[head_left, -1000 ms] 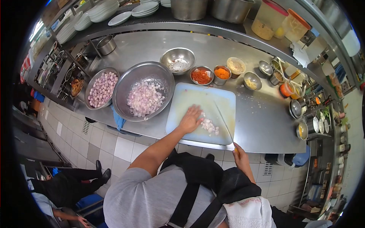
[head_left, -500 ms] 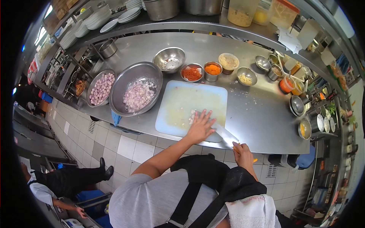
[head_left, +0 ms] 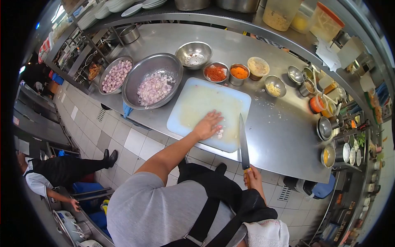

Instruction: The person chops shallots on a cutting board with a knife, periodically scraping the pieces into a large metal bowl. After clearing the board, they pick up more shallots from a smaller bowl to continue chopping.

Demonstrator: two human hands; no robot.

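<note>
My left hand (head_left: 209,124) lies on the white cutting board (head_left: 193,96), its fingers spread. Beside its fingertips sit a few small pale chopped pieces (head_left: 220,133). My right hand (head_left: 253,179) is closed round the yellow handle of a large kitchen knife (head_left: 244,144), at the table's front edge. The blade points away from me along the board's right edge, apart from my left hand. Behind the board stand a bowl of red shreds (head_left: 216,73) and a small metal pot of chopped orange food (head_left: 238,73).
Left of the board are a big bowl of cut shallots (head_left: 155,88) and a bowl of whole peeled shallots (head_left: 117,77). A bowl of pale chopped bits (head_left: 275,87) stands right. A shelf (head_left: 197,20) runs overhead. Another person (head_left: 61,171) is at far left.
The knife has drawn away from under my left hand and swung to point forward at the board's right edge. My left hand has shifted slightly left. The camera view has moved too.
</note>
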